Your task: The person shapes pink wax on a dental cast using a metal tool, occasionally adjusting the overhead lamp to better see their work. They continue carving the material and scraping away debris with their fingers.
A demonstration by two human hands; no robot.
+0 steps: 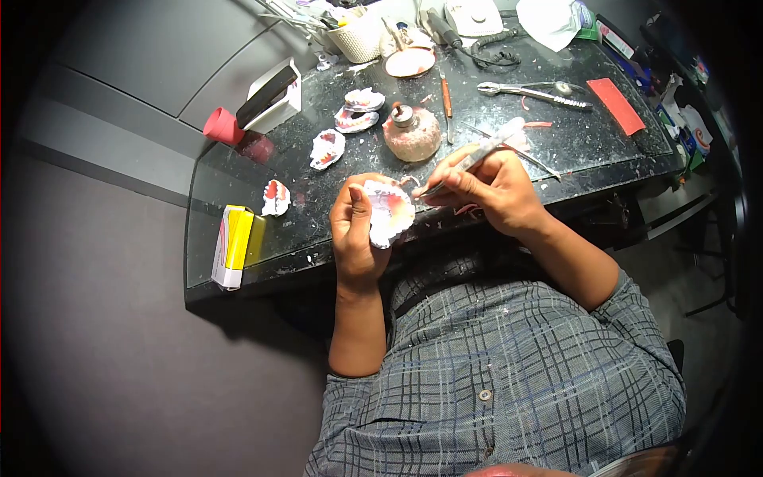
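Note:
My left hand (355, 230) grips a white plaster dental cast (389, 211) with pink wax on it, held just above the front edge of the dark worktop (572, 143). My right hand (497, 191) holds a thin metal carving tool (477, 157) like a pen, its tip touching the right side of the cast. Both hands are close together in front of my chest.
Several more casts with pink wax (327, 149) (276, 198) (358, 109) lie on the worktop. A round glass burner (412, 132) stands behind my hands. Pliers (534, 92), a red wax sheet (616, 106), a red cup (223, 126) and a yellow-white box (232, 246) are around.

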